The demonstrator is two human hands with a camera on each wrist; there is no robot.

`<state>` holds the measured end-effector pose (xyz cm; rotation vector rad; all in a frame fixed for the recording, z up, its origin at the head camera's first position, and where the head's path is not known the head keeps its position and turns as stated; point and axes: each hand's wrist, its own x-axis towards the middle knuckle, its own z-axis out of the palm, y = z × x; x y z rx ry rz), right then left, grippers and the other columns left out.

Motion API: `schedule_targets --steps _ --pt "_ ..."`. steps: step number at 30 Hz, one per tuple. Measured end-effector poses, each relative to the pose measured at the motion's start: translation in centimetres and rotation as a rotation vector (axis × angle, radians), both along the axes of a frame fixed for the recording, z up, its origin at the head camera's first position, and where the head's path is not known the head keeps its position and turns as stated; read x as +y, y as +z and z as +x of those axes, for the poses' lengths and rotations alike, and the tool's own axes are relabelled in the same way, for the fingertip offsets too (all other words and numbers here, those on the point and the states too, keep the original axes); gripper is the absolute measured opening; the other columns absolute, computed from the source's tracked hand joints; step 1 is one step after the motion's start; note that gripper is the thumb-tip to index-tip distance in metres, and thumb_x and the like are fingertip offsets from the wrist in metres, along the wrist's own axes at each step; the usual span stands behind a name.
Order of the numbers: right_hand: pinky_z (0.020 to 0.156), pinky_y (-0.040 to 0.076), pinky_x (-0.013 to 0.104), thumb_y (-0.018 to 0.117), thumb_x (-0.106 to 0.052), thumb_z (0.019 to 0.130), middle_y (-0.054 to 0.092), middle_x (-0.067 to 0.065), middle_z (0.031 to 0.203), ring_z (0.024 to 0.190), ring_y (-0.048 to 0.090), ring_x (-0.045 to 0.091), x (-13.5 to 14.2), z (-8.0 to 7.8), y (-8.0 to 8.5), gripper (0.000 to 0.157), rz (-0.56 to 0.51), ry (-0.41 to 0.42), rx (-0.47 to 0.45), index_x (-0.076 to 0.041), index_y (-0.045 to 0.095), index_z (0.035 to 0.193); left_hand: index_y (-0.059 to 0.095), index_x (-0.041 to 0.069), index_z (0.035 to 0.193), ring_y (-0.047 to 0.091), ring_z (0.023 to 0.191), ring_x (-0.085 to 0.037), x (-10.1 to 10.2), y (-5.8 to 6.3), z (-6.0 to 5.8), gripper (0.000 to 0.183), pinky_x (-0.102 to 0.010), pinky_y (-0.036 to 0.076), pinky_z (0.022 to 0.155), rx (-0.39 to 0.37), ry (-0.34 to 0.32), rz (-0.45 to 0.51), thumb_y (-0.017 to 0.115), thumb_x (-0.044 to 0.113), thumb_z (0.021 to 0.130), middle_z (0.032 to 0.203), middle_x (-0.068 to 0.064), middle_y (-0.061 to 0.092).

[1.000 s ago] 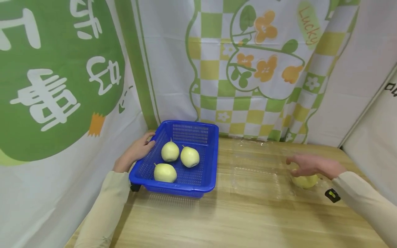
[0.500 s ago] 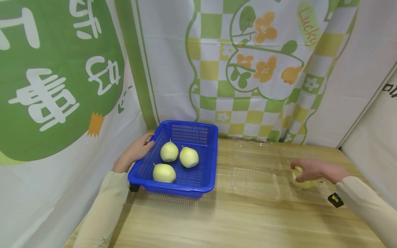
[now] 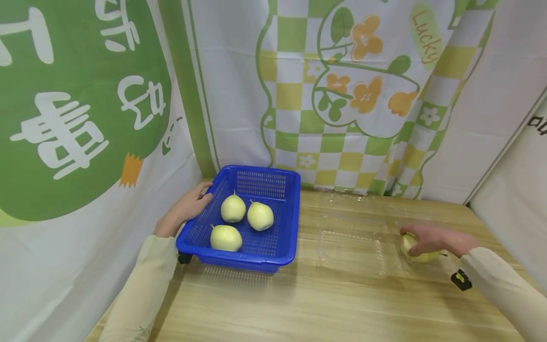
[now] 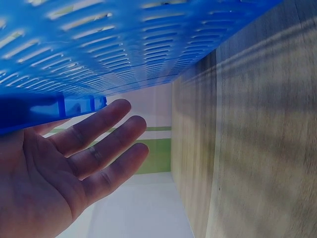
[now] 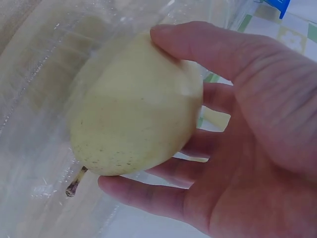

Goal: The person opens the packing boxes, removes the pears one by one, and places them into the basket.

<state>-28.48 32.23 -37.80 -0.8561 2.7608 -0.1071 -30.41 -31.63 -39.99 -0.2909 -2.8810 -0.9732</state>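
Observation:
In the head view my left hand [image 3: 190,205] rests at the left rim of a blue perforated plastic basket [image 3: 295,213]. Seen from the left wrist, several fingers [image 4: 116,141] extend loosely outside the basket wall; the thumb is hidden there. Inside the basket lie three pale yellow-green pears, one at the back [image 3: 232,209], one to its right [image 3: 260,216] and one in front [image 3: 226,238]. My right hand [image 3: 433,239] holds another pear [image 5: 133,109] between thumb and curled fingers, its stem showing. Clear plastic packaging [image 3: 350,251] lies around and beneath that pear.
The wooden table [image 3: 299,304] runs along the front. A patterned curtain [image 3: 342,152] hangs behind it, and a white cloth with green print [image 3: 85,204] stands on the left. Black wrist devices, one right [image 3: 461,280] and one left [image 3: 184,258], sit at both forearms.
My right hand has come down around the pear at the right and now grips it; the pear has tilted slightly, showing its stem. My left hand and the basket stay essentially in place.

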Motion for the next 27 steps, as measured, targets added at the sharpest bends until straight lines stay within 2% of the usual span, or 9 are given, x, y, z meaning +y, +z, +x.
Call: schedule_targets --steps 6,10,13,16,20,27 --pt "0.087 0.040 0.060 0.075 -0.024 0.068 0.055 0.025 0.118 0.108 0.050 0.046 0.1 0.0 -0.5 0.063 -0.008 -0.063 -0.066 0.004 0.052 0.119 0.030 0.012 0.143 0.048 0.118 -0.043 0.0 0.0 0.0 0.048 -0.058 0.036 0.095 0.000 -0.003 0.003 0.037 0.030 0.099 0.133 -0.025 0.047" --pt "0.087 0.039 0.060 0.074 -0.025 0.070 0.054 0.027 0.119 0.109 0.048 0.048 0.3 0.0 -0.7 0.064 -0.005 -0.075 -0.084 0.005 0.051 0.121 0.031 0.011 0.142 0.048 0.117 -0.043 0.1 0.0 0.0 0.047 -0.057 0.036 0.095 0.011 -0.010 0.011 0.037 0.030 0.099 0.133 -0.025 0.047" --pt "0.084 0.042 0.058 0.075 -0.025 0.068 0.057 0.023 0.114 0.105 0.052 0.044 0.3 -0.1 -0.8 0.059 0.000 -0.056 -0.062 0.003 0.054 0.116 0.031 0.010 0.142 0.048 0.118 -0.043 0.1 0.0 0.0 0.047 -0.057 0.036 0.095 0.015 -0.013 0.013 0.037 0.029 0.099 0.133 -0.026 0.047" --pt "0.076 0.045 0.048 0.075 -0.024 0.067 0.060 0.013 0.106 0.095 0.055 0.033 0.2 -0.3 -1.1 0.052 0.010 -0.042 -0.042 -0.001 0.056 0.110 0.030 0.011 0.142 0.047 0.118 -0.043 0.1 -0.1 0.1 0.047 -0.057 0.036 0.095 0.012 -0.007 0.009 0.037 0.029 0.099 0.133 -0.026 0.047" --pt "0.067 0.042 0.038 0.074 -0.023 0.066 0.058 0.004 0.097 0.086 0.053 0.021 0.3 -0.4 -1.5 0.046 0.016 -0.037 -0.029 -0.006 0.056 0.105 0.030 0.013 0.143 0.048 0.117 -0.043 0.1 0.0 0.1 0.047 -0.058 0.036 0.094 0.004 0.005 0.009 0.037 0.031 0.099 0.133 -0.026 0.047" --pt "0.069 0.044 0.041 0.075 -0.021 0.066 0.059 0.006 0.099 0.090 0.056 0.026 0.5 -0.6 -2.0 0.043 0.008 -0.036 -0.013 -0.009 0.055 0.101 0.030 0.013 0.143 0.048 0.116 -0.043 0.1 0.0 0.1 0.048 -0.058 0.037 0.094 0.005 0.003 0.007 0.037 0.031 0.099 0.132 -0.026 0.048"
